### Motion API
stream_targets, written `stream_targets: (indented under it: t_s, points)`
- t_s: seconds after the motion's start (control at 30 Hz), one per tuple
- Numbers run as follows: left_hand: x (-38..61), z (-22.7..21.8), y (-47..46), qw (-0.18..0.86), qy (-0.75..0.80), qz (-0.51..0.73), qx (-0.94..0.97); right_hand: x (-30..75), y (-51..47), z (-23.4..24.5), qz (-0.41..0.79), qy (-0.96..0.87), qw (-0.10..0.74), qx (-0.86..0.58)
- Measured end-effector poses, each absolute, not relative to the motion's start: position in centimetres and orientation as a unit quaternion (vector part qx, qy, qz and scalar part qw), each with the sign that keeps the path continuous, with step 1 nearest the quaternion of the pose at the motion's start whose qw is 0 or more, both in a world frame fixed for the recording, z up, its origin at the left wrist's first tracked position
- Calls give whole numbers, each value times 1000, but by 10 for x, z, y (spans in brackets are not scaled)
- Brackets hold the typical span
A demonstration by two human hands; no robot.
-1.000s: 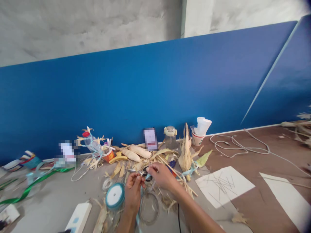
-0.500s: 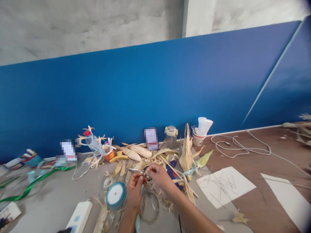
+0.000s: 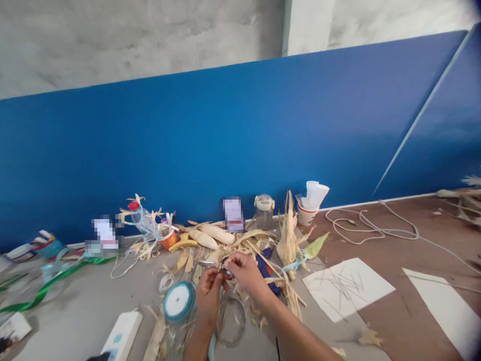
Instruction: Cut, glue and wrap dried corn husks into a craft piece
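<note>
My left hand (image 3: 207, 296) and my right hand (image 3: 246, 273) meet fingertip to fingertip low in the middle of the view, both pinched on a small pale-blue ribbon piece (image 3: 224, 271) too small to make out well. A teal ribbon spool (image 3: 178, 302) stands just left of my left hand. A clear ring-shaped reel (image 3: 230, 321) lies under my wrists. Dried corn husks (image 3: 233, 240) are heaped behind my hands, and a tall husk bundle (image 3: 287, 235) stands to the right.
A blue partition (image 3: 240, 145) backs the table. Along it stand a glass jar (image 3: 264, 212), a paper cup (image 3: 307, 214), a red-capped bottle (image 3: 138, 215) and an orange cup (image 3: 168, 239). A green ribbon (image 3: 48, 285) trails left. White paper with thin sticks (image 3: 347, 287) and a white cable (image 3: 368, 228) lie right.
My hands have stayed together on the small piece, shifting only slightly. The view has barely moved.
</note>
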State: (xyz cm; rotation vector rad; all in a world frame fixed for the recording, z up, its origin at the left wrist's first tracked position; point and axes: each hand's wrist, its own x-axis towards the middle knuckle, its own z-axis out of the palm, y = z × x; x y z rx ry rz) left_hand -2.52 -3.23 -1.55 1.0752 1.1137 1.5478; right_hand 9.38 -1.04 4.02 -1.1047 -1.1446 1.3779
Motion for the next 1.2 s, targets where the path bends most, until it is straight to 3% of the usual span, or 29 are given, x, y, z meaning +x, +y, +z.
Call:
stream_targets:
  t_s: [0.33,0.6,0.8,1.2]
  points:
    - [-24,-14,-33,456,449,634,434,106,-12,49,583,-459,557,-374]
    - [-22,-12,-33,462,449,648,406,106,-28,68,486,-611,518,-349]
    - [-23,-13,-35,475,439,624,439,105,-24,64,501,-602,518,-343]
    - [-26,-11,-36,392,495,596,496,108,-20,61,526,-594,497,-351]
